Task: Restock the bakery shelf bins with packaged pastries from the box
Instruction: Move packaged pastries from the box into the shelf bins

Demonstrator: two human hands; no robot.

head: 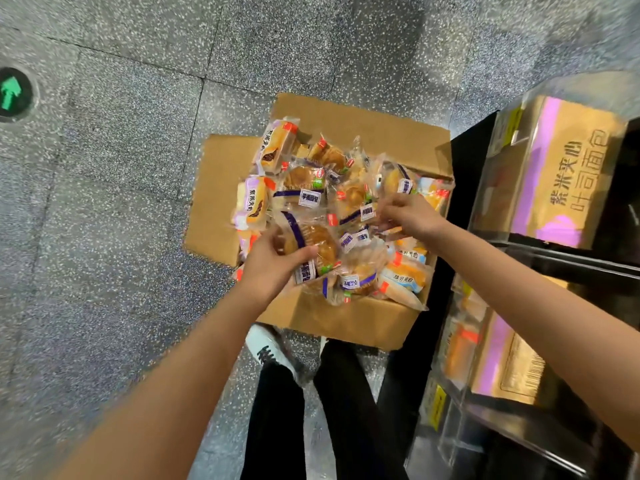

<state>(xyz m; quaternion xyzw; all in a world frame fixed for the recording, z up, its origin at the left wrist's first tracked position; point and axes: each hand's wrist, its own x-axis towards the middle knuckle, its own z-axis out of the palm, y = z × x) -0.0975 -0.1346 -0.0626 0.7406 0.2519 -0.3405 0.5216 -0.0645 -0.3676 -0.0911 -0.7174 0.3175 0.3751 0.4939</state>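
Cardboard box (346,320) is sitting on the floor (104,237) beside the shelf bins (554,174), heaped with packaged pastries (356,202). My left hand (273,268) is gripping a round wrapped pastry (311,237); right hand (408,214) is pinching another packet's edge.

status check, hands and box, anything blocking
Left hand grips a round pastry pack. Right hand pinches another pack's edge. Box heaped full. Nothing blocking the bins.

Under both your hands: box (332,320) on floor (104,237), packaged pastries (311,195) heaped in it; right of your right hand (408,216), shelf bins (540,168) stacked; your shoe (273,351) behind the box.
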